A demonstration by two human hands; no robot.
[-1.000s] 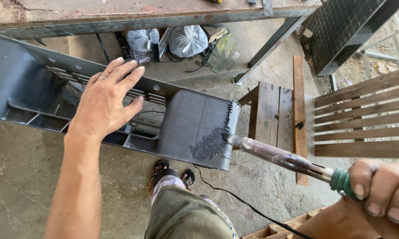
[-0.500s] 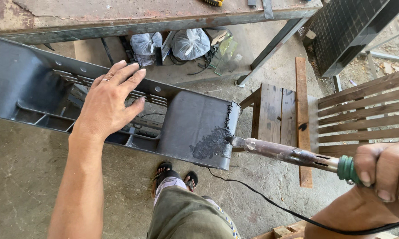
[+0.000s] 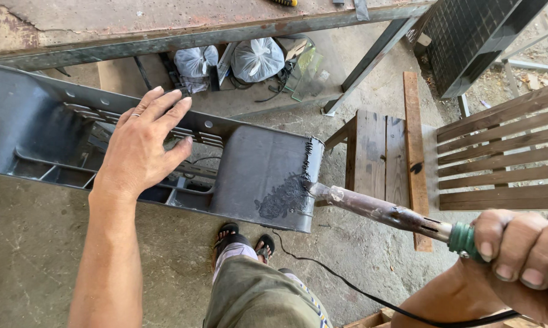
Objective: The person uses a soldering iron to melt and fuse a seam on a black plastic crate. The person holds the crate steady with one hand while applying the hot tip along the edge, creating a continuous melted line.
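left hand [image 3: 141,149] spread on panel [image 3: 258,176]; cropped right hand [image 3: 523,261] grips iron [image 3: 377,209].

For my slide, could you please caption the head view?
Left hand steadies a dark plastic panel while the right hand presses a heated iron to its melted edge.

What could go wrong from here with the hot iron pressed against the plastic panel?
The iron tip sits on an already melted patch at the edge of the dark panel; dwelling there might burn through. The left hand lies flat and bare on the same panel, so a slip could bring heat toward it. The cord trails across the floor near the sandalled feet, where it might snag. The right hand grips the handle.
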